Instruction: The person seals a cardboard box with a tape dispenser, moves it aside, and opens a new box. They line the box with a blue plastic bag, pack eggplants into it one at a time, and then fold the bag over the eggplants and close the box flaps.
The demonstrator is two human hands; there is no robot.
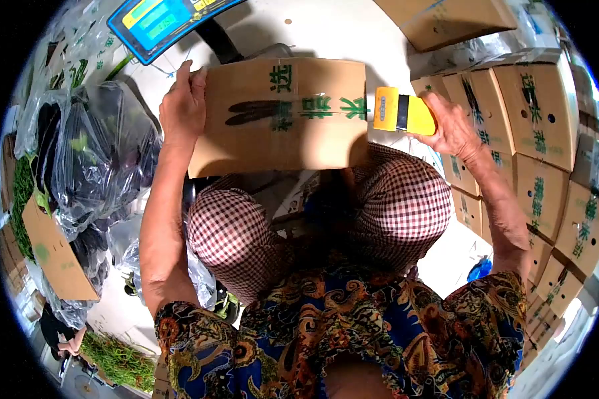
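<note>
A closed cardboard box with green printed characters and a picture of dark eggplants lies before my knees. Clear tape shines along part of its middle seam. My left hand grips the box at its left end, with the fingers pointing up along the side. In my right hand is a yellow tape dispenser with a black band. Its front end is just off the right end of the box, and my fingers wrap round its back part.
A weighing scale with a lit display stands beyond the box. Stacked cartons rise on the right; another carton is at the top right. Plastic-wrapped eggplants lie on the left. Green produce and another person's hand appear lower left.
</note>
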